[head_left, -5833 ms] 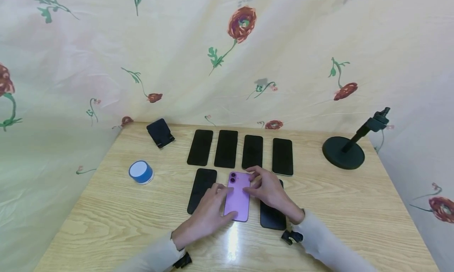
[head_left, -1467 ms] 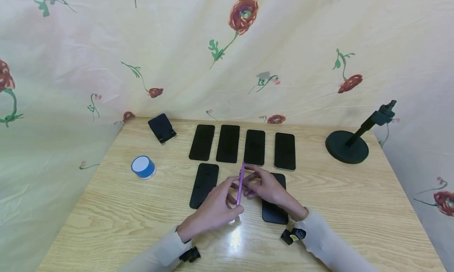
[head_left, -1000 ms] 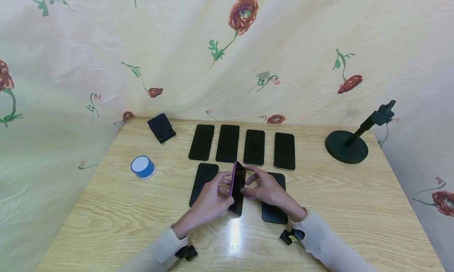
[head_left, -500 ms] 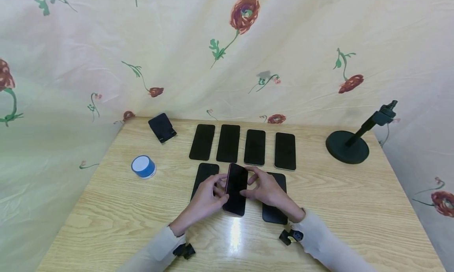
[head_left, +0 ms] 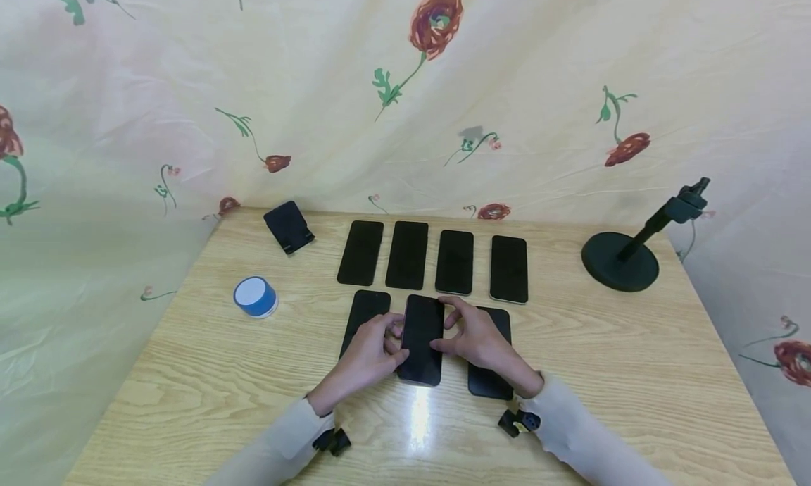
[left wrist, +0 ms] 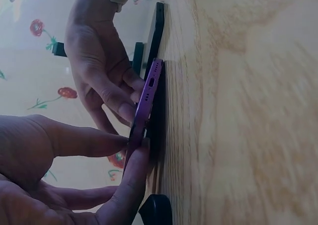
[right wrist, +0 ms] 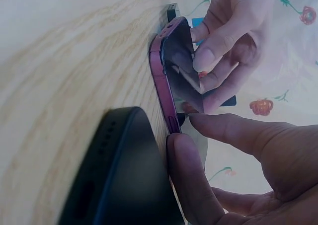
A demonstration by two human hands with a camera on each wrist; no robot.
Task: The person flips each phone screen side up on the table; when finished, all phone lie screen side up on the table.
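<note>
A smartphone (head_left: 422,345) with a purple frame lies between the hands, its dark screen facing up. Its charging port shows on the purple edge in the left wrist view. My left hand (head_left: 366,351) pinches the left long edge with thumb and fingertips. On the opposite edge, my right hand (head_left: 476,341) grips with its thumb and index finger (right wrist: 226,128). Whether the phone touches the table or is slightly raised, I cannot tell. A black phone (head_left: 369,308) sits partly beneath the left hand, and another black phone (head_left: 489,384) partly beneath the right.
Several dark phones, one of them a black phone (head_left: 360,253), form a row behind. A black folding stand (head_left: 288,227) and a blue-and-white round container (head_left: 255,297) stand left. A round-based black stand (head_left: 621,262) is at right on the wooden table (head_left: 608,373).
The phone, first lying purple back up, has been lifted on edge, turned over and lowered to screen up between both hands. The other phones have stayed where they were.
</note>
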